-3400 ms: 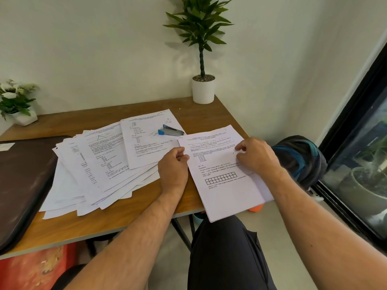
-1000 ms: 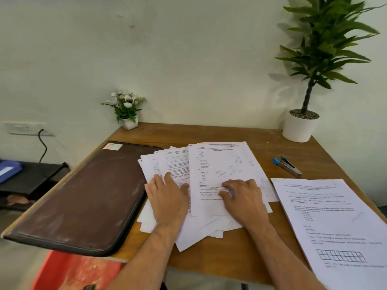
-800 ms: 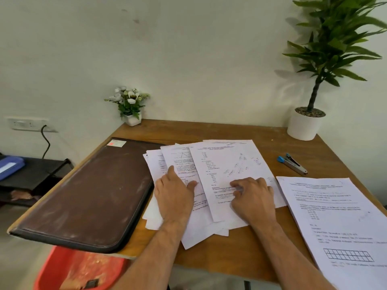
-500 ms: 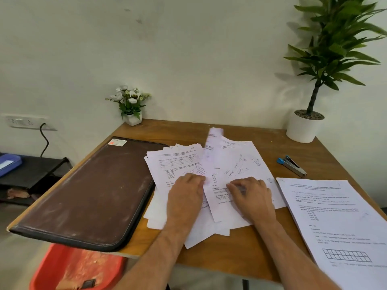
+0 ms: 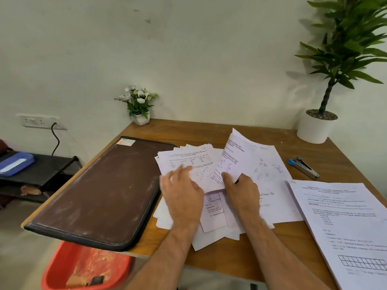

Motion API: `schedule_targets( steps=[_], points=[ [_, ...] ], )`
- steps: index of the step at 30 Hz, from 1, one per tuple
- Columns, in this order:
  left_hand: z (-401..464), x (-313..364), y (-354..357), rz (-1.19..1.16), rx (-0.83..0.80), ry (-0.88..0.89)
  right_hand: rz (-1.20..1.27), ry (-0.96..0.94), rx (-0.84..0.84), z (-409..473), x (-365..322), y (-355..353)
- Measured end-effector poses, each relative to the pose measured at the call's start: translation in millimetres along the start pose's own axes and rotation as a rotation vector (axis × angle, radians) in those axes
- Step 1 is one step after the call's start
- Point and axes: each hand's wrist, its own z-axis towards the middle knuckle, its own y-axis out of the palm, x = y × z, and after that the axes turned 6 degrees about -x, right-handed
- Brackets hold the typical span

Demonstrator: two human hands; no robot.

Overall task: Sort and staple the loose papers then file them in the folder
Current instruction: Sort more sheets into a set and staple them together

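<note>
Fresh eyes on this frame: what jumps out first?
Both hands in the middle of the table: the left hand lies flat on a fanned pile of loose papers, while the right hand lifts one sheet off it. A big brown folder lies shut at left; a neat stack and a blue stapler sit at right.

Single head view, looking down over desk (image 5: 261,254).

I see a plain pale wall (image 5: 188,49) behind the wooden counter (image 5: 209,130). On the wall at left sits a white socket strip (image 5: 39,121) with a dark cable (image 5: 55,139) hanging down. Below it stands a low black shelf rack (image 5: 48,170). A red bin (image 5: 83,266) sits on the floor.
</note>
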Motion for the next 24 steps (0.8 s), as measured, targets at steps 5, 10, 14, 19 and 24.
schedule_targets(
  steps=[5,10,14,19,24],
  points=[
    [4,-4,1,0.047,-0.136,-0.265,0.060,-0.064,-0.022,0,5,5],
    [9,-9,1,0.009,-0.067,-0.283,0.058,-0.081,-0.019,1,1,6],
    [10,-5,-1,-0.063,-0.048,-0.296,0.057,-0.121,-0.025,1,4,8],
    [9,-4,-4,-0.113,0.024,-0.323,0.019,-0.185,-0.037,-6,-3,8],
    [6,-2,-9,-0.191,0.044,-0.382,0.021,-0.270,-0.052,-16,-5,6]
  ],
)
